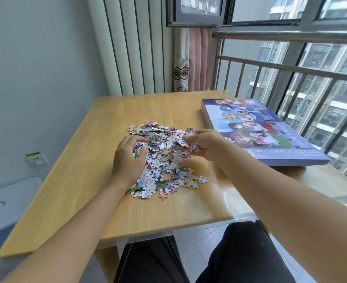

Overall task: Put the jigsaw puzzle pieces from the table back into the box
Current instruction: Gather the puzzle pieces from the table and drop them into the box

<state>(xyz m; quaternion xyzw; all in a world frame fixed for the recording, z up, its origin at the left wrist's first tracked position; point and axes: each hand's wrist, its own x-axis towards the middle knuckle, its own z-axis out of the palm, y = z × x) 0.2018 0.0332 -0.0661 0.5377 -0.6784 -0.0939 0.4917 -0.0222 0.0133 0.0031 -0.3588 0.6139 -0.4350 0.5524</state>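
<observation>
- Sitting low on the far-left wall: a white wall socket (36,158) with a yellow label and a plug in it; below it, a pale storage bin (9,209) on the floor.
- Filling the middle: a light wooden table (82,156), glossy, with 2 dark trouser legs (154,262) visible under its near edge.
- Lying at the table's centre: a loose heap of puzzle pieces (164,160), many of them white side up, a few strays at the near-right edge.
- Digging into the heap's left side: left hand (127,158), back facing up, fingers curled down around a clump of pieces; fingertips hidden among them.
- Reaching into the heap's right side: right hand (206,142), fingers and thumb curled round a bunch of pieces lifted slightly above the pile, 1 grey piece sticking up at the fingertips.
- Facing each other across the pile, both hands, apart and not touching, with pieces between them.
- Resting right of the heap, near the right hand but apart from the pieces: a purple puzzle box (260,131) with cartoon figures on top, lid on, flat on the table and angled toward the far edge.
- Running behind the box: a metal railing (291,68) in front of the window, apartment blocks beyond.
- Hanging behind the table's far edge: white vertical slats and a pink curtain (197,58).
</observation>
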